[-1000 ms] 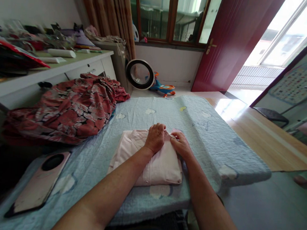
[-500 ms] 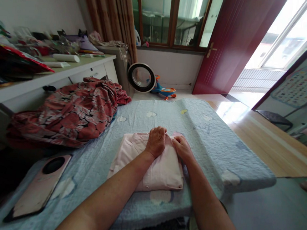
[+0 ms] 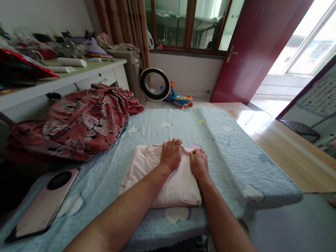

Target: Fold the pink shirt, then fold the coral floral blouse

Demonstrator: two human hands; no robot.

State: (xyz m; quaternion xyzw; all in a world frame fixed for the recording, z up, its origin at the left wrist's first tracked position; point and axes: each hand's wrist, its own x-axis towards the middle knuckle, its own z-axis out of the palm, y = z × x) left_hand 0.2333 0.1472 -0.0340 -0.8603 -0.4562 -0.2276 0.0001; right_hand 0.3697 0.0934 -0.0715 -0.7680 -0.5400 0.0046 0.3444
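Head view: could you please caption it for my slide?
Both hands, left and right, press a folded pale pink cotton shirt flat.

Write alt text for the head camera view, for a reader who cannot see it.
Left hand and right hand press knuckles-down on a folded pale pink garment lying on a light blue quilt. A red floral garment is heaped to the left, a phone nearer.
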